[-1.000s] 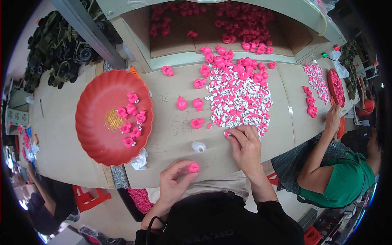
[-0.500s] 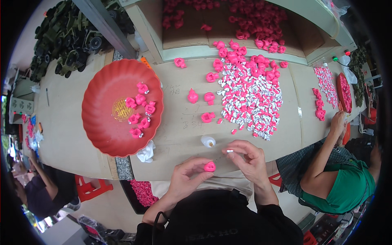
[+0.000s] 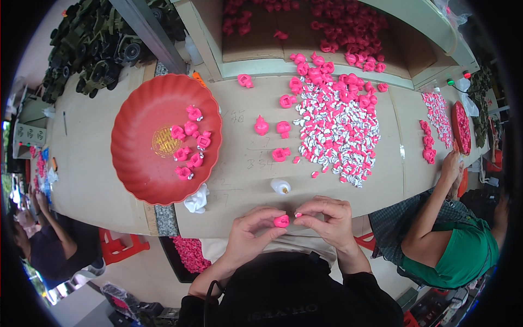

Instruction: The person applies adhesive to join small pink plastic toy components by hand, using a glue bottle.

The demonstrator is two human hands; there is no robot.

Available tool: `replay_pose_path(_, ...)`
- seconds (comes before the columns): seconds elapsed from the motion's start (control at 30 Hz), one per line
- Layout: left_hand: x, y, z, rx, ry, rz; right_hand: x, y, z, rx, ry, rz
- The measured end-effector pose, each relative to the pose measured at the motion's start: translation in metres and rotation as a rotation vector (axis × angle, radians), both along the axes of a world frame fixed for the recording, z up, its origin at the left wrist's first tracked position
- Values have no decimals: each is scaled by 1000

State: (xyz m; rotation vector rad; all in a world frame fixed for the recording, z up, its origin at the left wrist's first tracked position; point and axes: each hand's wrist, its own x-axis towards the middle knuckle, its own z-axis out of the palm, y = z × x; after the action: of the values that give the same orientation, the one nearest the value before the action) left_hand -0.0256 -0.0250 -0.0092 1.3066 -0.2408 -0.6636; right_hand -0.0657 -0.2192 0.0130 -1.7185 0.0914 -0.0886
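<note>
A rounded pink part [image 3: 281,221] is held at the near edge of the worktop [image 3: 239,185], pinched between the thumb and fingers of the left hand [image 3: 253,229]. Just to its right, a tiny pink-and-white piece [image 3: 298,215] is gripped at the fingertips of the right hand [image 3: 327,220]. Both hands are closed to a pinch, and a narrow gap is left between the two held things. Whether the worktop is touched by either hand cannot be told. Just beyond the hands, farther in from the near edge, a white bottle [image 3: 280,186] is placed. Toward the far edge, a heap of small pink-and-white pieces [image 3: 343,136] is spread, bordered by larger pink parts [image 3: 283,128]. To the left, a red scalloped bowl [image 3: 128,163] is set, with several pink parts gathered in its right half.
</note>
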Motion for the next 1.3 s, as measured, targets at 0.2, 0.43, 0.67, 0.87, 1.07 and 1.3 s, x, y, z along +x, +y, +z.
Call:
replay_pose_path(0.2,-2,-2,-3,10,-35,48,0,8,-1,-53,-42,17)
replay_pose_path(0.43,0,-6,0,170,-298,82,-3,11,-6,-64,-45,-30)
replay_pose_path(0.67,0,-9,3,194,-326,74,-6,16,-6,79,13,-71)
replay_pose_path(0.87,1,-8,2,173,-346,57,-10,15,-11,317,170,-104)
replay_pose_path(1.07,-2,-6,-1,-49,131,68,-9,14,-11,-184,-173,-32)
replay_pose_path(1.3,-3,-6,0,-30,92,50,-15,11,-10,-370,-304,-17)
